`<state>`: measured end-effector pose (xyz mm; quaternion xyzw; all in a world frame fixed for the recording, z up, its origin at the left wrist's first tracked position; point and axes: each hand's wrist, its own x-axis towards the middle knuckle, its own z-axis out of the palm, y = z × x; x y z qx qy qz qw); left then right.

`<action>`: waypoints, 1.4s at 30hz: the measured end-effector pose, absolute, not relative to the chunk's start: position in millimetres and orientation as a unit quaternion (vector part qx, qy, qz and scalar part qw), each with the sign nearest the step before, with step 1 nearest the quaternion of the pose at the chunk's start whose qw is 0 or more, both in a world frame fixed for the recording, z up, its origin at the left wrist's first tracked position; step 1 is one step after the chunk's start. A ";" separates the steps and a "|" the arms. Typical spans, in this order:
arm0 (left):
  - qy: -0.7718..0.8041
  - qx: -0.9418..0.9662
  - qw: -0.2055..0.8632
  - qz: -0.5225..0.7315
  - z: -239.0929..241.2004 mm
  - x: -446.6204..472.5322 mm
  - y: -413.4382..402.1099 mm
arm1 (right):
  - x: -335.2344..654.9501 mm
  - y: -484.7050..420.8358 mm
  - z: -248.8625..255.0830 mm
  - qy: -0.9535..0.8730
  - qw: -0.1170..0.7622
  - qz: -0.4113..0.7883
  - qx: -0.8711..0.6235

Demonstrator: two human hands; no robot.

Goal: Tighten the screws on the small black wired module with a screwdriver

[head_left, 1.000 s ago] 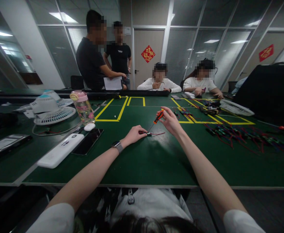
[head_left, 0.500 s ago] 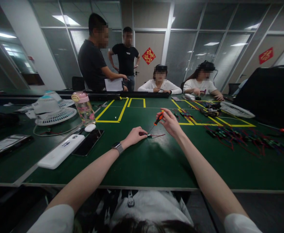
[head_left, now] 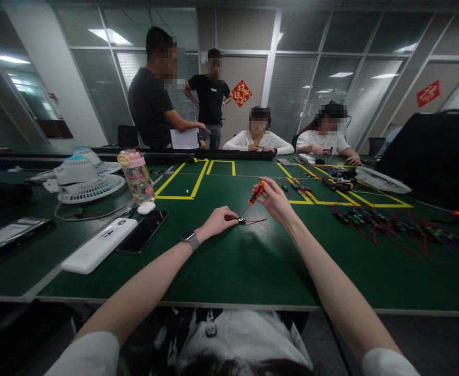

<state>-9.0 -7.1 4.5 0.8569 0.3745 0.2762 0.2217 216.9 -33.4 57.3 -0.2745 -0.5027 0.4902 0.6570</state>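
On the green table a small circuit board (head_left: 241,221) with thin dark red wires lies under the fingertips of my left hand (head_left: 218,221). Those fingers are closed on the board and its wires at its left end. My right hand (head_left: 273,197) grips an orange and black screwdriver (head_left: 256,194) by its handle. The screwdriver slants down to the left, and its thin shaft reaches the board. Whether the tip sits in a screw is too small to tell. A wire runs out to the right of the board, below my right hand.
To the right lies a heap of wired circuit boards (head_left: 386,222). A white power bank-like case (head_left: 100,245), a black phone (head_left: 145,230), a pink-lided bottle (head_left: 137,177) and a white fan (head_left: 90,188) are at left. Two people sit and two stand across the table.
The whole view has shifted slightly downward in the frame. Both hands keep their places at the board, and the screwdriver still points down onto it, its handle slightly turned.
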 end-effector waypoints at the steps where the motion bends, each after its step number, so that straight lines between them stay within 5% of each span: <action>1: 0.375 0.857 0.221 0.277 3.7 -9.0 -6.6 | 216.0 -34.3 57.8 -0.501 0.657 0.494 -0.270; 42: 0.371 0.856 0.218 0.286 3.4 -8.9 -6.4 | 201.0 -42.3 65.1 -0.564 0.648 0.429 -0.280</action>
